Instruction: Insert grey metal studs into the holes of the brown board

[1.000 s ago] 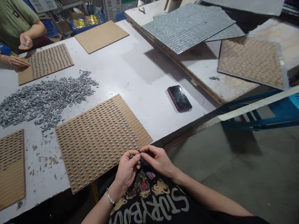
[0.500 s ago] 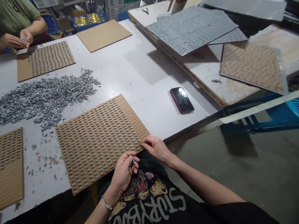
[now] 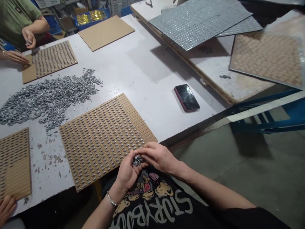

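My left hand [image 3: 130, 170] is cupped, palm up, around a small heap of silver seed-shaped metal pieces [image 3: 137, 161]. Bent over that heap is my right hand [image 3: 162, 157], its fingers pressed together at the pieces; their tips are partly hidden. Both hands are at the near edge of a brown grooved board [image 3: 140, 124]. Rows of the same pointed pieces cover most of this board, while a strip of bare grooves shows along its right side. A loose pile of silver pieces [image 3: 59, 92] lies beyond the board to the left.
A phone [image 3: 187, 98] lies right of the board. Another studded board [image 3: 16, 162] has a person's hand [image 3: 7, 208] at it. Across the table, a co-worker's hands [image 3: 30, 38] are by a third board [image 3: 53, 60]. A plain brown board [image 3: 107, 31] and silver-striped sheets [image 3: 200, 22] lie farther back.
My right hand has left the board's near right corner and moved left to the pieces in my left hand. The co-worker's hands have parted, and a person's hand has appeared at lower left.
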